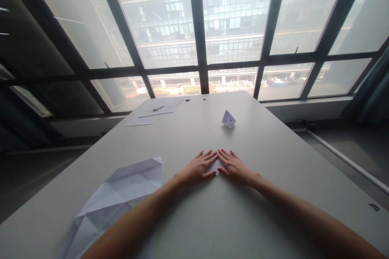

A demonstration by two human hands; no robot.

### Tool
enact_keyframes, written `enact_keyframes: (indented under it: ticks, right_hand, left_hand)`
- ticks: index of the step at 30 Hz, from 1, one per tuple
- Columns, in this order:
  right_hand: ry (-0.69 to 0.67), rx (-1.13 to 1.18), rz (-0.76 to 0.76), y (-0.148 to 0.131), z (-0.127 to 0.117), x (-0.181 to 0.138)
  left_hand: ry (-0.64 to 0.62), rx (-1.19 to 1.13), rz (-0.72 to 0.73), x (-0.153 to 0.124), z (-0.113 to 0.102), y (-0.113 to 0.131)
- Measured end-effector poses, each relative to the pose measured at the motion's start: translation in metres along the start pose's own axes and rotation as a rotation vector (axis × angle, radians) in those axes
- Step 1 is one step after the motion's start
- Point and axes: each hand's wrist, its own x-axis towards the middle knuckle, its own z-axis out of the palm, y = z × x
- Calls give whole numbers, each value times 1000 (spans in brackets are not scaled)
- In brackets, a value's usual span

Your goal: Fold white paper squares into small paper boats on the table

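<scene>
A small piece of folded white paper [215, 166] lies flat on the table under both hands, and most of it is covered. My left hand [200, 167] rests on its left part with the fingers stretched out and pointing forward. From the other side my right hand [234, 166] presses on it, its fingers also extended. The fingertips of the two hands meet near the paper's far end. Beyond them stands a folded paper boat [228, 119]. Beneath and beside my left forearm lies a large creased sheet of paper [121, 188].
The white table [194, 137] reaches toward tall framed windows. At its far left lie several flat paper sheets [146, 120] with a small pen-like object [158, 108] on them. A dark round cable hole [187, 100] sits near the far edge. Curtains [370, 89] hang at the sides.
</scene>
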Motion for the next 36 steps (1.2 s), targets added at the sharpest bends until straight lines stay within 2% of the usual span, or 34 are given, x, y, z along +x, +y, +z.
enact_keyframes:
  ticks: [10,16,22,27,36]
  right_hand:
    - [43,-90,144,0,5,2]
    - [75,-79,171,-1,5,0]
    - [65,-70,160,1,6,1]
    - [89,-79,82,-1,4,1]
    - [30,8,43,-3,-1,0]
  left_hand:
    - [8,16,-14,0,-1,0]
    - [8,7,-20,-1,-3,3]
    - [6,6,-17,-1,-2,1]
    - [-2,4,-18,-1,-1,1]
    - [-15,-1,-21,0,-2,2]
